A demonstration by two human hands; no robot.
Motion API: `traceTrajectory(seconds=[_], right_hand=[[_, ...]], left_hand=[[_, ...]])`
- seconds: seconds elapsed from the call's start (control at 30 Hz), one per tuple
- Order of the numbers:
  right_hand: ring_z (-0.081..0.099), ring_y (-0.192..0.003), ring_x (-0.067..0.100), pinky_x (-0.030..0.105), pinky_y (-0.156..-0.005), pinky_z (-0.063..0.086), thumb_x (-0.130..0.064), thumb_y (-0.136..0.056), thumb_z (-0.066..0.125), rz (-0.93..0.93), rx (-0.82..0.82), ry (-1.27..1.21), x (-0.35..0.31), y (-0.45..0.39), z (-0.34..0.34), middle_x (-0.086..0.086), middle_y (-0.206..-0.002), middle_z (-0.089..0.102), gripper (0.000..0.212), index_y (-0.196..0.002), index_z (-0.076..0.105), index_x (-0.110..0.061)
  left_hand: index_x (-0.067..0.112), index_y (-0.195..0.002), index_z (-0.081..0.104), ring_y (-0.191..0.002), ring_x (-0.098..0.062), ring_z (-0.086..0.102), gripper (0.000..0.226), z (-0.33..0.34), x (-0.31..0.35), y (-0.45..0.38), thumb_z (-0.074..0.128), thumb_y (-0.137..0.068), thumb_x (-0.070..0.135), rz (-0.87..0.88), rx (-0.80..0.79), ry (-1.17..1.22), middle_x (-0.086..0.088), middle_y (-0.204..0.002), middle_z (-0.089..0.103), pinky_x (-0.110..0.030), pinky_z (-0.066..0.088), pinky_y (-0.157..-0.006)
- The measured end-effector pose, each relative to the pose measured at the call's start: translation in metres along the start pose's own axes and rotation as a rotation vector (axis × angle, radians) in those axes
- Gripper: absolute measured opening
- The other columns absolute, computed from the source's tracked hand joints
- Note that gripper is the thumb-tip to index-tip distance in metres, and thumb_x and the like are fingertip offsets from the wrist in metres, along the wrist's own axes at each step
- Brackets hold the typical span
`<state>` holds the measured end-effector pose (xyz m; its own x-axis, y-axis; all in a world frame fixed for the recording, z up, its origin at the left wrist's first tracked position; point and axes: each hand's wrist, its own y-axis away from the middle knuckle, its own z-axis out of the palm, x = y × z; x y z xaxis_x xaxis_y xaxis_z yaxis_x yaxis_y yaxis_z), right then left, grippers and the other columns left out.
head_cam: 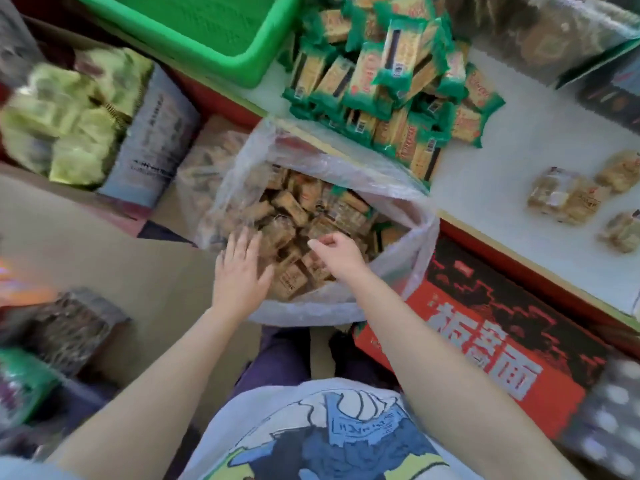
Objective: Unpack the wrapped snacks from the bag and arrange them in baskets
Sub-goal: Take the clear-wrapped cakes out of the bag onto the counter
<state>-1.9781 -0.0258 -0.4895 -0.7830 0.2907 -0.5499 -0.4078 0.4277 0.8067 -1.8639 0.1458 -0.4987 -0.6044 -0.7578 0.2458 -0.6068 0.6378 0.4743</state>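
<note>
My hands reach into the clear bag of jumbled brown snacks before me: left hand flat, fingers released; right hand loosely curled, grasping nothing visible.

clear plastic bag gapes open, heaped with brown wrapped snacks; green-edged packs piled on the white counter beside a green basket (blurred).
</note>
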Motion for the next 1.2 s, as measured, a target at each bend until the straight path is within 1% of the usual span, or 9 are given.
traceTrajectory(seconds=[0.1,0.23,0.4,0.5,0.63,0.83,1.0,1.1,1.2], right_hand=[[0.059,-0.115,0.025,0.040,-0.103,0.048,-0.052,-0.093,0.062,0.060,-0.032,0.003,-0.014,-0.019,0.041,0.001,-0.124,0.061,0.056,-0.132,0.057,-0.012],[0.057,-0.123,0.029,0.045,-0.106,0.046,-0.049,-0.094,0.063,0.080,0.046,-0.100,-0.031,-0.034,0.081,0.008,-0.139,0.057,0.066,-0.143,0.048,-0.008],[0.074,-0.084,0.023,0.045,-0.083,0.061,-0.040,-0.092,0.069,0.109,0.087,-0.185,-0.035,-0.039,0.089,0.006,-0.105,0.071,0.042,-0.122,0.060,-0.012],[0.074,-0.086,0.020,0.040,-0.084,0.061,-0.033,-0.091,0.071,0.089,0.057,-0.190,-0.034,-0.028,0.072,0.005,-0.106,0.073,0.035,-0.119,0.064,-0.013],[0.073,-0.095,0.020,0.042,-0.086,0.060,-0.030,-0.089,0.072,-0.009,0.053,-0.267,-0.032,0.005,0.022,0.005,-0.107,0.074,0.027,-0.113,0.067,-0.018],[0.070,-0.094,0.029,0.044,-0.086,0.060,0.001,-0.095,0.058,-0.151,0.233,-0.924,-0.002,0.061,-0.110,0.016,-0.110,0.065,0.020,-0.113,0.052,-0.006],[0.066,-0.078,0.018,0.030,-0.068,0.057,-0.019,-0.096,0.065,-0.088,0.484,-1.109,0.065,0.097,-0.234,0.007,-0.095,0.068,0.017,-0.110,0.057,-0.011],[0.051,-0.054,0.010,0.024,-0.050,0.046,-0.029,-0.095,0.068,0.053,0.570,-1.063,0.101,0.099,-0.283,-0.003,-0.070,0.059,0.015,-0.099,0.060,-0.018],[0.057,-0.056,0.013,0.025,-0.051,0.050,-0.028,-0.096,0.068,0.027,0.591,-1.192,0.125,0.088,-0.313,-0.002,-0.067,0.062,0.022,-0.111,0.059,-0.015]], left_hand=[[0.025,-0.160,0.014,-0.154,-0.027,0.009,0.071,-0.006,-0.021,-0.009,0.048,-0.100,0.042,0.011,-0.034,0.086,-0.006,-0.168,0.008,-0.045,0.012,-0.124],[0.025,-0.160,0.013,-0.155,-0.021,0.005,0.071,-0.006,-0.044,-0.017,0.048,-0.100,0.040,0.077,-0.052,0.117,-0.003,-0.168,0.008,-0.043,0.009,-0.124],[0.029,-0.160,0.009,-0.155,-0.019,0.003,0.071,-0.009,-0.055,-0.016,0.045,-0.101,0.041,0.088,-0.101,0.148,-0.001,-0.168,0.009,-0.043,0.008,-0.125],[0.031,-0.160,0.011,-0.154,-0.020,0.006,0.068,-0.022,-0.050,-0.014,0.043,-0.102,0.044,0.071,-0.122,0.193,-0.001,-0.168,0.009,-0.045,0.012,-0.124],[0.028,-0.158,0.025,-0.152,-0.023,0.016,0.060,-0.048,-0.014,-0.013,0.043,-0.104,0.043,0.142,0.020,0.233,-0.002,-0.165,0.022,-0.047,0.019,-0.121],[0.019,-0.156,0.032,-0.150,-0.025,0.022,0.056,-0.048,0.122,-0.029,0.042,-0.105,0.041,0.403,0.052,0.263,-0.006,-0.163,0.028,-0.045,0.022,-0.121],[0.021,-0.157,0.029,-0.153,-0.031,0.012,0.061,-0.004,0.255,-0.025,0.034,-0.102,0.048,0.629,-0.109,0.065,-0.010,-0.166,0.019,-0.046,0.022,-0.120],[0.028,-0.159,0.021,-0.154,-0.031,0.002,0.061,0.026,0.296,-0.023,0.035,-0.104,0.051,0.582,-0.193,-0.107,-0.005,-0.168,0.007,-0.050,0.017,-0.121],[0.031,-0.160,0.015,-0.154,-0.030,-0.009,0.065,0.044,0.308,-0.023,0.033,-0.102,0.056,0.534,-0.209,-0.222,-0.003,-0.169,-0.001,-0.054,0.011,-0.122]])
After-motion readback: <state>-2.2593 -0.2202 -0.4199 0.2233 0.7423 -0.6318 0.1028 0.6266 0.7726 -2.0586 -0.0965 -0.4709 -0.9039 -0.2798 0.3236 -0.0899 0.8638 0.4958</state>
